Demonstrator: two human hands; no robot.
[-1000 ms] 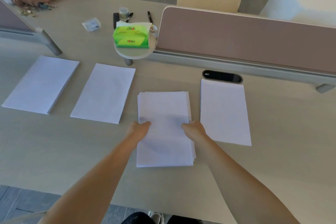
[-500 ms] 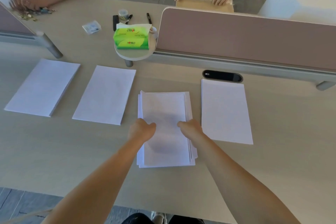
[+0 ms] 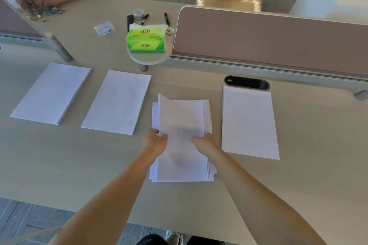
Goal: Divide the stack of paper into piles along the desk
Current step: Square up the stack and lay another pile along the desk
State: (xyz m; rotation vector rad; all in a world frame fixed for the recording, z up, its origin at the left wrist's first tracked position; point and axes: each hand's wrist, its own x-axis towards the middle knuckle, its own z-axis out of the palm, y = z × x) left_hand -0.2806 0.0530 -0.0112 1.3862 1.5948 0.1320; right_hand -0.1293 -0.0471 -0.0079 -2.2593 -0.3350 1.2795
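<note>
The stack of paper (image 3: 181, 173) lies on the worktop (image 3: 310, 175) straight in front of the person, its edges ragged and fanned out to both sides rather than squared. Its upper sheets (image 3: 180, 119) sit narrower and slightly skewed over the rest, with a soft shadow under them that suggests they are lifted a little. The left hand (image 3: 153, 142) pinches their left edge, thumb on top, and the right hand (image 3: 207, 143) pinches the right edge in the same way; the fingers beneath are hidden. Three piles are already laid out: one just beside the stack on the right (image 3: 250, 123), one near it on the left (image 3: 117, 102), and another further left (image 3: 50, 93), all flat and apart from one another. The step in hand looks to be separating a batch for a further pile. To do it well, both thumbs should keep even pressure so the batch comes away as one block without dragging loose sheets from below. It should be raised clear before it travels sideways, and tapped square before it is laid in a free stretch in line with the others. Beyond the piles stand a green tissue pack (image 3: 146, 41) on a small round shelf and a pink divider screen (image 3: 268, 42).
</note>
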